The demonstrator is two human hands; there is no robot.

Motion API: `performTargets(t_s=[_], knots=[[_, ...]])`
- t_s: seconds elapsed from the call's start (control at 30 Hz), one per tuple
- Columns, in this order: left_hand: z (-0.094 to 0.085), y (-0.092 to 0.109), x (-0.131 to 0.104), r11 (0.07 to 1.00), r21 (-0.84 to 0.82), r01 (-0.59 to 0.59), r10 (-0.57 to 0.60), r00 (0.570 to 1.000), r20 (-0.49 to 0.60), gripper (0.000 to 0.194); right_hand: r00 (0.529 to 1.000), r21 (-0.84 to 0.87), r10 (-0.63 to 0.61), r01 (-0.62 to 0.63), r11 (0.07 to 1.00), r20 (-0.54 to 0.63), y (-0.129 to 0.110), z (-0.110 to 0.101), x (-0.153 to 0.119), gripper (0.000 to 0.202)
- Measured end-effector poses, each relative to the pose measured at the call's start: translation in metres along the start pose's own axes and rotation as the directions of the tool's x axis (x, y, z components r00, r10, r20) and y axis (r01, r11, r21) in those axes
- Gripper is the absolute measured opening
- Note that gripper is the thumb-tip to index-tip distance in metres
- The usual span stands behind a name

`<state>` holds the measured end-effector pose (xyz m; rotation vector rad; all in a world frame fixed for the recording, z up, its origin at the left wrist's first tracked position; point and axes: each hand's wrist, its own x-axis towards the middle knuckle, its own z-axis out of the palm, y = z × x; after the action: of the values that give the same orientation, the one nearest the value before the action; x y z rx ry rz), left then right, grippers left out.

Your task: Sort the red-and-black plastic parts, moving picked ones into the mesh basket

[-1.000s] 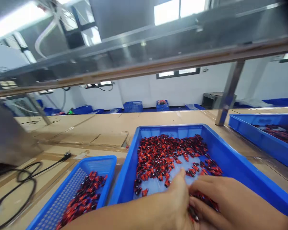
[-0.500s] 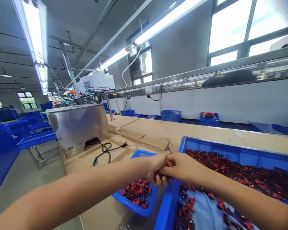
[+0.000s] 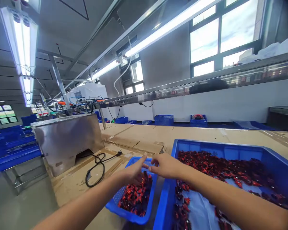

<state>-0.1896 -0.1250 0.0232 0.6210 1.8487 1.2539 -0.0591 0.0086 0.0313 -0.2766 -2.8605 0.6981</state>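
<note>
My left hand (image 3: 135, 170) hangs over the small blue basket (image 3: 128, 218), thumb and fingers apart, with no part visible in it. Close to its fingertips, my right hand (image 3: 165, 165) is over the basket's right edge, its fingers loosely bent with a gap between them. Small glossy red-and-black parts (image 3: 136, 197) fill much of the basket below. More of the same parts (image 3: 213, 166) lie heaped in a large blue tray (image 3: 237, 147) on the right, under my right forearm. Light blue sheeting (image 3: 198, 204) shows at the tray's bottom.
Both containers stand on a cardboard-covered table (image 3: 139, 134). A black power cord (image 3: 101, 162) with a plug lies left of the basket, beside a metal housing (image 3: 69, 137). A metal rail (image 3: 163, 92) runs above the table's far side. Blue crates (image 3: 163, 119) stand by the wall.
My hands, earlier clasped together around some red parts, have come apart above the basket. No parts show in them now. The view has shifted slightly to the right.
</note>
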Motion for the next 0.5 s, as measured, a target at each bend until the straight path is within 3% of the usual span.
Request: performTargets(t_s=[0.07, 0.13, 0.23, 0.33, 0.4, 0.47, 0.5], knots=[[0.015, 0.012, -0.001, 0.961, 0.237, -0.145, 0.149, 0.989, 0.000, 0.056, 0.998, -0.042, -0.002, -0.001, 0.999, -0.064, 0.015, -0.020, -0.041, 0.024], [0.035, 0.025, -0.004, 0.852, 0.430, -0.299, 0.299, 0.952, 0.070, 0.049, 0.995, -0.074, 0.059, -0.066, 0.995, -0.085, 0.033, -0.034, -0.087, 0.024], [0.078, 0.045, -0.012, 0.662, 0.569, -0.488, 0.430, 0.869, 0.246, 0.052, 0.980, -0.057, 0.197, -0.195, 0.979, 0.031, 0.056, -0.039, -0.151, 0.032], [0.134, 0.061, -0.026, 0.495, 0.601, -0.628, 0.438, 0.777, 0.451, 0.063, 0.914, 0.045, 0.272, -0.299, 0.953, 0.300, 0.069, -0.027, -0.197, 0.041], [0.175, 0.067, -0.035, 0.362, 0.586, -0.725, 0.404, 0.688, 0.602, 0.069, 0.857, 0.071, 0.280, -0.343, 0.937, 0.433, 0.070, -0.017, -0.217, 0.043], [0.216, 0.064, -0.040, 0.247, 0.563, -0.788, 0.363, 0.614, 0.700, 0.075, 0.824, 0.045, 0.297, -0.362, 0.931, 0.482, 0.064, -0.009, -0.233, 0.040], [0.234, 0.059, -0.040, 0.198, 0.559, -0.805, 0.341, 0.591, 0.731, 0.076, 0.831, 0.043, 0.334, -0.393, 0.919, 0.446, 0.060, -0.007, -0.241, 0.036]])
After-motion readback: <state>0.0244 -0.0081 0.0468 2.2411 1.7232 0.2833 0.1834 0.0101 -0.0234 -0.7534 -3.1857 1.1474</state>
